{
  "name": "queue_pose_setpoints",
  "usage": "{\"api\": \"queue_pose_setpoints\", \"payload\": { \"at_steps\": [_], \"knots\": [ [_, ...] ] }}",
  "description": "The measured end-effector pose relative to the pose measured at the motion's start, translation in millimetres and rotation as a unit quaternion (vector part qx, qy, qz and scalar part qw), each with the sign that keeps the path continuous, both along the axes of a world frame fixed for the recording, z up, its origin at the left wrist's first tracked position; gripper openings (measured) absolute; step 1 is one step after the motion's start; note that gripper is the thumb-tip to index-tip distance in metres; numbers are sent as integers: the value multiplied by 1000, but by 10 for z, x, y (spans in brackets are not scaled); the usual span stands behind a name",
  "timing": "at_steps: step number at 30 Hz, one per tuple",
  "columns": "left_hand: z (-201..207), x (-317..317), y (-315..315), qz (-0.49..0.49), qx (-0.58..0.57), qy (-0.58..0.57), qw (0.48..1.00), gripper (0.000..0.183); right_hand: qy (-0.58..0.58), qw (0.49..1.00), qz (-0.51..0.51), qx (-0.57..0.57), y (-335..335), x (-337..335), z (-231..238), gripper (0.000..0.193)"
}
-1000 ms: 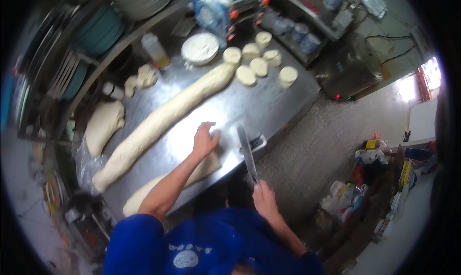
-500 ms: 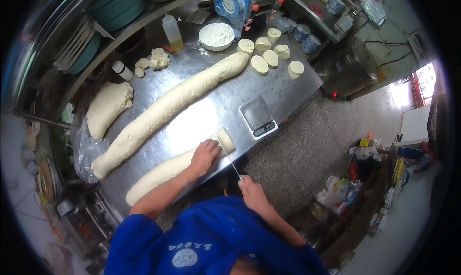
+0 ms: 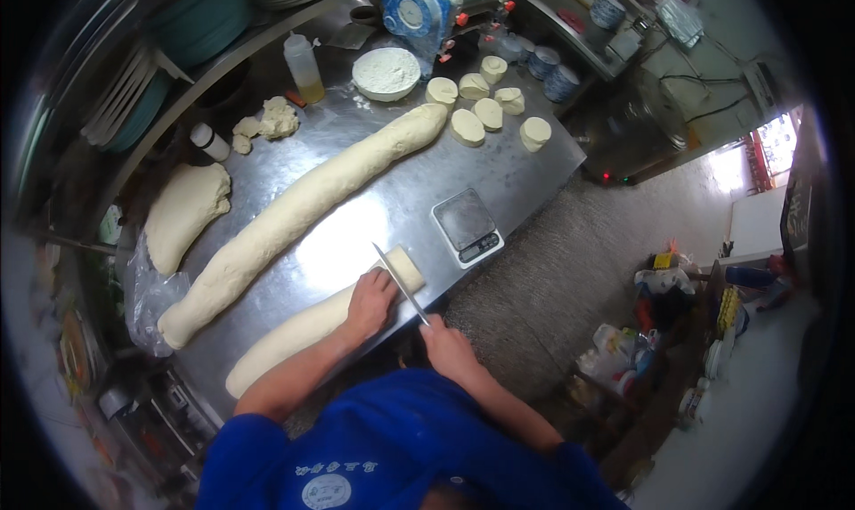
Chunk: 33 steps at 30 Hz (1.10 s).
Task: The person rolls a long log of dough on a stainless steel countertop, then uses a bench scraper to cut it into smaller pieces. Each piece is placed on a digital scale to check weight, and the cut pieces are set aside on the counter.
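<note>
Near the table's front edge lies a thick, pale dough roll [image 3: 289,336]. My left hand [image 3: 371,303] is on it close to its right end, fingers bent over the top and holding it. My right hand [image 3: 451,346] grips a knife [image 3: 403,284] by the handle, which the fist mostly hides. The blade lies slantwise across the roll just right of my left fingers, its tip reaching past the far side. A short end portion of dough [image 3: 407,267] sits right of the blade; whether it is fully severed I cannot tell.
A longer dough roll [image 3: 303,207] stretches behind, with several cut dough pieces [image 3: 467,128] at its far end. A digital scale [image 3: 468,228] stands right of the knife. Farther back are a flour bowl [image 3: 386,73], a squeeze bottle [image 3: 304,68] and a dough slab [image 3: 185,216].
The knife has shifted across the roll, its tip now farther out over the table and my right hand closer to the dough. My left hand stays on the roll. The whole view has shifted slightly.
</note>
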<state>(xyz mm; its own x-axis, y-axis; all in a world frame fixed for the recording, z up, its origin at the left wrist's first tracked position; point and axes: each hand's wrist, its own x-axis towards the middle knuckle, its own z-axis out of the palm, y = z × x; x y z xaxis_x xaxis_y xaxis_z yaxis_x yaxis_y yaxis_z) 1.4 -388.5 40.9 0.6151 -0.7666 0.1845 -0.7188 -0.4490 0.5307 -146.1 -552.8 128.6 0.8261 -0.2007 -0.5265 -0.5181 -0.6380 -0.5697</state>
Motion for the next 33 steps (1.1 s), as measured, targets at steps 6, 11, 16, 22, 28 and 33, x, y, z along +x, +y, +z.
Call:
{"api": "queue_pose_setpoints", "payload": {
  "at_steps": [6, 11, 16, 22, 28, 33],
  "knots": [
    [-13, 6, -15, -16, -8, 3, 1000, 33, -51, 998, -11, 32, -55, 445, -754, 38],
    [96, -3, -12, 2, -40, 36, 999, 46, -93, 994, -23, 49, -72, 422, -871, 38],
    [49, -35, -74, -29, -27, 1, 999, 65, -140, 976, -108, 124, -308, 209, -359, 35],
    [-3, 130, -785, -56, 117, -35, 991, 81, -166, 932, -287, 150, -1017, -404, -79, 30],
    [-284, 431, -1339, 3, 250, 30, 968, 97, -194, 834, -437, 275, -1381, -763, -164, 25],
    [123, 663, -1355, -12, 219, 167, 961, 86, -198, 835, -445, 256, -1543, -922, -183, 27]
  ]
}}
